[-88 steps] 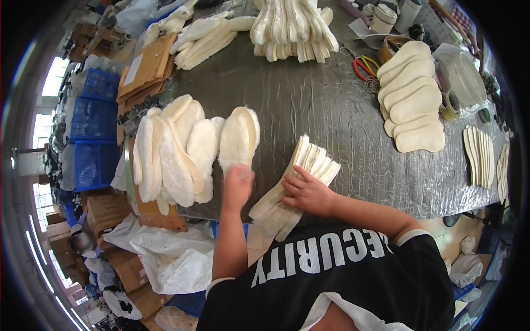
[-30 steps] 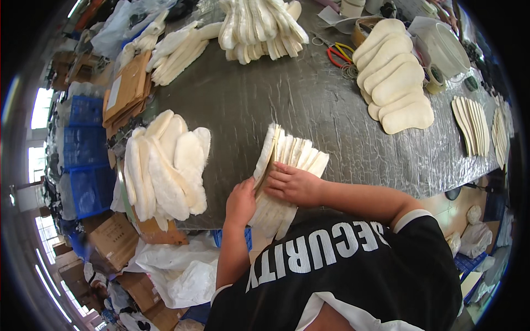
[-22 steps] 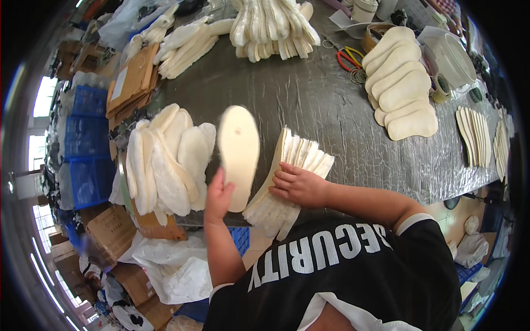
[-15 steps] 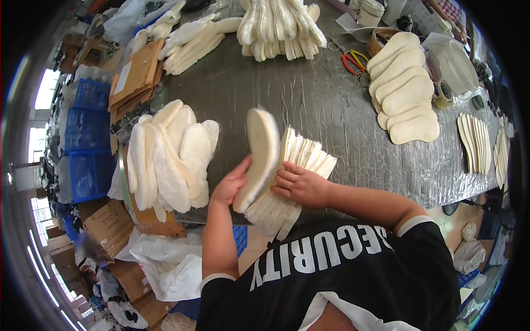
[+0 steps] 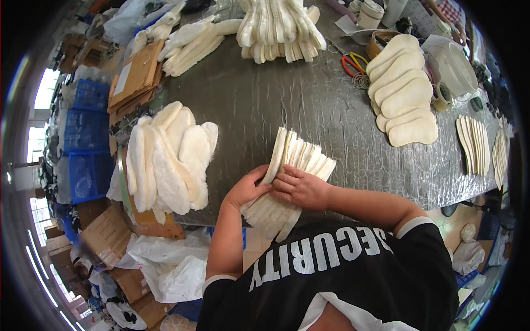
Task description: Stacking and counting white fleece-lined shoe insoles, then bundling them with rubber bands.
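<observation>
A row of cream fleece insoles (image 5: 310,156) stands on edge, packed side by side, at the table's near edge in front of me. My left hand (image 5: 248,188) grips an insole (image 5: 274,159) at the row's left end, thumb and fingers around its lower half. It lies against the others. Over the middle of the row, my right hand (image 5: 301,188) curls its fingers around the insoles, close to my left fingertips. The hands hide part of the row. To the left lies a loose pile of fluffy insoles (image 5: 171,157).
Fanned flat insoles (image 5: 408,91) lie at the right, near red-and-yellow-handled scissors (image 5: 353,63) and a white tub (image 5: 455,66). A tall insole stack (image 5: 280,33) stands at the far side. Brown cardboard sheets (image 5: 135,77) and blue crates (image 5: 85,129) are on the left.
My left hand has brought the tilted insole rightward and down against the row's left end. My right hand has stayed on the row.
</observation>
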A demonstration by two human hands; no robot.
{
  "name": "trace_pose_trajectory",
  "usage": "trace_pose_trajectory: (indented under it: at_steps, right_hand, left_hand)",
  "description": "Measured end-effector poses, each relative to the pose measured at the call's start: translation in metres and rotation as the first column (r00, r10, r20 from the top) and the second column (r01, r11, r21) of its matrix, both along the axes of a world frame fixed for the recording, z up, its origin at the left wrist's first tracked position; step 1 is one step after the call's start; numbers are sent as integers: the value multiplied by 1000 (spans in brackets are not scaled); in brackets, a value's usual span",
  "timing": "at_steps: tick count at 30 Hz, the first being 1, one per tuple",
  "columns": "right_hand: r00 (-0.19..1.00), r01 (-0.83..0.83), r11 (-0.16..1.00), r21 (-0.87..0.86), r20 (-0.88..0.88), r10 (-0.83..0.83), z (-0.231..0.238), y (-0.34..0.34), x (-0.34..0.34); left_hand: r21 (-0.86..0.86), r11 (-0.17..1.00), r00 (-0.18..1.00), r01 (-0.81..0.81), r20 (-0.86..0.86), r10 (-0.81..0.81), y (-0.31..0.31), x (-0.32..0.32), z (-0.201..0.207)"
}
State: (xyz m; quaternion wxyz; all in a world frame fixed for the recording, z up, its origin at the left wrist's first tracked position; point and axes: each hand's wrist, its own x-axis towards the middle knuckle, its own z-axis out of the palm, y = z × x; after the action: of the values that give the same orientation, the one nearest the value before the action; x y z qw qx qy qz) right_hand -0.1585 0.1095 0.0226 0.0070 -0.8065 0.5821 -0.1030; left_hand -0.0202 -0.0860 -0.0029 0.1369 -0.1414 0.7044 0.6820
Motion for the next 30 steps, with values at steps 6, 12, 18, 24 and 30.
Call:
trace_pose_trajectory:
  at_steps: [6, 12, 18, 24, 30]
  right_hand:
    - [995, -4, 1000, -16, -104, 3, 16, -11, -6]
    - [980, -28, 988, 151, -193, 57, 16, -26, -7]
    - [982, -46, 993, 110, -177, 65, 13, -29, -6]
    - [991, -42, 983, 176, -115, 63, 19, -29, -11]
    - [991, -53, 980, 193, -109, 75, 25, -28, -9]
  left_hand:
    - [-70, 997, 1000, -15, -16, 14, 5, 8, -10]
    - [-40, 999, 999, 8, 40, -6, -3, 5, 14]
    - [-862, -170, 723, -478, -495, 481, -84, 41, -1]
    - [-950, -252, 447, -183, -309, 840, -106, 43, 67]
    - [-982, -40, 509, -186, -131, 851, -136, 76, 64]
